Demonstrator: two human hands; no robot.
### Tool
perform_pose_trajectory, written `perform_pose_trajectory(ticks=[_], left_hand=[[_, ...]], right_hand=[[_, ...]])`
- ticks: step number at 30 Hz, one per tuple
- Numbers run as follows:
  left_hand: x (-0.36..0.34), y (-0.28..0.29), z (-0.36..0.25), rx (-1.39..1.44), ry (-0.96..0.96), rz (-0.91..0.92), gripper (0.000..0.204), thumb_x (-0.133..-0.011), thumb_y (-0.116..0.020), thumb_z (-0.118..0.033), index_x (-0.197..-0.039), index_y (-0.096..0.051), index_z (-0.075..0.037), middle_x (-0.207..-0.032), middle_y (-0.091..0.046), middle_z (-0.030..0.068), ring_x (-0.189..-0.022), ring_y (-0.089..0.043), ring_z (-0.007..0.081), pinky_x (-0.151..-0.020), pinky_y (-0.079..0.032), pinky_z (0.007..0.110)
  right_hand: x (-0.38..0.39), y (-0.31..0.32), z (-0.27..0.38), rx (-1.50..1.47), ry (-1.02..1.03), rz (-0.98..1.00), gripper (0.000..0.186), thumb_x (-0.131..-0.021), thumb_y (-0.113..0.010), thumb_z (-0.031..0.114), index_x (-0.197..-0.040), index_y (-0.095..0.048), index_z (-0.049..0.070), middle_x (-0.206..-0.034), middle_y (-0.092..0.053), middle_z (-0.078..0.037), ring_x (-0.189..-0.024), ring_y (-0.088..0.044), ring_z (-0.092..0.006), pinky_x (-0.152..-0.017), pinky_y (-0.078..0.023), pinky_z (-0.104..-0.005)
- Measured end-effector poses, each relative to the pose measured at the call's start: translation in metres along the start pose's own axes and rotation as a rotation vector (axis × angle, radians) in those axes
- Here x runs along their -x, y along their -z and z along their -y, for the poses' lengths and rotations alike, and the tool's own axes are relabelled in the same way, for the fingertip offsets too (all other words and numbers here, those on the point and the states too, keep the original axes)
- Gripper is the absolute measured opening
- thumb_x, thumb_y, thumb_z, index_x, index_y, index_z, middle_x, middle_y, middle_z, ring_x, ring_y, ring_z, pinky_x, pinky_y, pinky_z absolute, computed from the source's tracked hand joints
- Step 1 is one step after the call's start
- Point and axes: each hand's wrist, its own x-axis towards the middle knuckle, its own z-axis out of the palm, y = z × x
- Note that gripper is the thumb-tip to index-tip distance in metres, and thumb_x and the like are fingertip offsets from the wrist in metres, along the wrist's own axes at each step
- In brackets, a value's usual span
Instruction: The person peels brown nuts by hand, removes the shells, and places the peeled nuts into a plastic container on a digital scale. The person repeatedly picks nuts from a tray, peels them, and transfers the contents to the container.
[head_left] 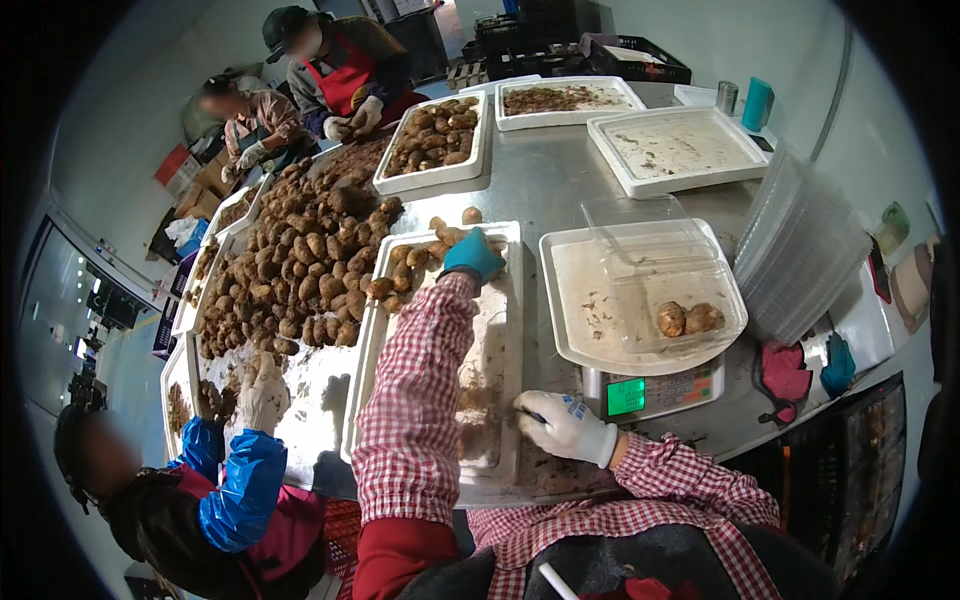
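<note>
My left hand point(474, 258), in a teal glove, reaches to the far end of a long white foam tray point(512, 330). It is over several small taro roots point(408, 268); its fingers are hidden behind the back of the glove. My right hand point(566, 427), in a white glove, is curled near the tray's near right corner, left of a digital scale point(655, 392) with a green display. A dark spot shows between its thumb and fingers. On the scale, a white tray point(570, 290) holds an open clear plastic box point(650, 255) with two taro roots point(690, 319) inside.
A large heap of taro point(300, 265) covers the left of the metal table point(540, 175). Stacked clear boxes point(805, 250) stand at the right. Further foam trays point(680, 150) lie at the back. A blue-sleeved co-worker point(240, 480) works at the left; two more people are beyond the heap.
</note>
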Motion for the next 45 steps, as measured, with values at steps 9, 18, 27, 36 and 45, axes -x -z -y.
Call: perform_pose_trajectory(ticks=[9, 18, 27, 36, 45], left_hand=[[0.175, 0.045, 0.016, 1.103, -0.356, 0.155, 0.047, -0.086, -0.063, 0.003, -0.131, -0.051, -0.002, -0.106, -0.066, 0.0081, -0.094, -0.063, 0.0130, -0.077, -0.054, 0.023], [0.281, 0.042, -0.010, 1.624, -0.092, 0.196, 0.037, -0.096, -0.058, -0.019, -0.130, -0.054, -0.003, -0.115, -0.063, 0.0065, -0.104, -0.060, 0.0141, -0.084, -0.052, 0.027], [0.300, 0.018, -0.009, 2.283, -0.210, 0.384, 0.041, -0.098, -0.055, -0.030, -0.127, -0.055, -0.001, -0.114, -0.064, 0.0106, -0.090, -0.061, 0.0157, -0.073, -0.051, 0.028], [0.310, 0.003, -0.041, 2.053, -0.105, 0.022, 0.051, -0.092, -0.063, -0.014, -0.137, -0.043, -0.003, -0.117, -0.060, 0.0068, -0.089, -0.060, 0.0135, -0.076, -0.051, 0.025], [0.321, -0.025, -0.068, 1.728, 0.071, -0.282, 0.045, -0.092, -0.064, -0.010, -0.133, -0.048, -0.003, -0.124, -0.057, 0.0075, -0.110, -0.056, 0.0164, -0.093, -0.047, 0.028]], right_hand=[[-0.017, 0.007, -0.005, -0.153, -0.168, -0.144, 0.016, -0.096, -0.047, 0.005, -0.103, -0.059, -0.003, -0.085, -0.061, -0.007, -0.074, -0.057, -0.0122, -0.067, -0.047, -0.0266], [-0.053, 0.017, 0.026, 0.229, -0.013, -0.152, 0.022, -0.089, -0.055, 0.009, -0.109, -0.055, 0.000, -0.093, -0.061, -0.017, -0.082, -0.062, -0.0297, -0.071, -0.051, -0.0390], [-0.026, 0.006, 0.018, 0.374, -0.069, -0.133, 0.018, -0.093, -0.053, 0.015, -0.080, -0.054, 0.002, -0.071, -0.058, -0.020, -0.070, -0.059, -0.0417, -0.063, -0.045, -0.0491], [-0.020, 0.026, 0.045, 0.278, -0.037, -0.207, 0.032, -0.088, -0.066, 0.031, -0.096, -0.057, 0.001, -0.088, -0.061, -0.019, -0.083, -0.060, -0.0391, -0.071, -0.047, -0.0455], [-0.005, 0.009, 0.030, 0.381, 0.137, -0.217, 0.015, -0.085, -0.059, 0.010, -0.076, -0.050, 0.004, -0.072, -0.054, -0.017, -0.074, -0.057, -0.0372, -0.064, -0.043, -0.0476]])
